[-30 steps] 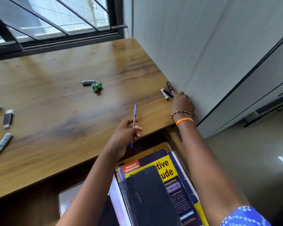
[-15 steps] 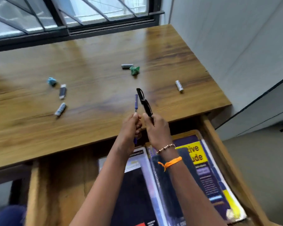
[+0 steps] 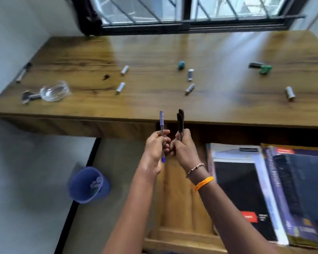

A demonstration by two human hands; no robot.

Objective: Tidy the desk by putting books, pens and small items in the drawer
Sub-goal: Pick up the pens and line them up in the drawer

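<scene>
My left hand [image 3: 155, 147] grips a blue pen [image 3: 162, 125] upright. Right beside it, my right hand [image 3: 184, 149] grips two black pens [image 3: 180, 120], also upright. Both hands hover above the left part of the open wooden drawer [image 3: 176, 233], just in front of the desk edge [image 3: 117, 114]. Books [image 3: 246, 189] lie flat in the drawer's right part, with a dark notebook [image 3: 305, 180] on top. Several small grey cylinders, such as one [image 3: 189, 88] mid-desk, lie scattered on the desk.
A clear glass dish [image 3: 54, 90] and a dark clip [image 3: 28, 96] sit at the desk's left. Green bits [image 3: 264, 69] and a teal one [image 3: 181, 65] lie further back. A blue bin [image 3: 88, 186] stands on the floor at the left. A window runs behind the desk.
My right hand picked up the black pens by the right wall and came beside my left hand. Both hands drew back over the drawer. The view swung left.
</scene>
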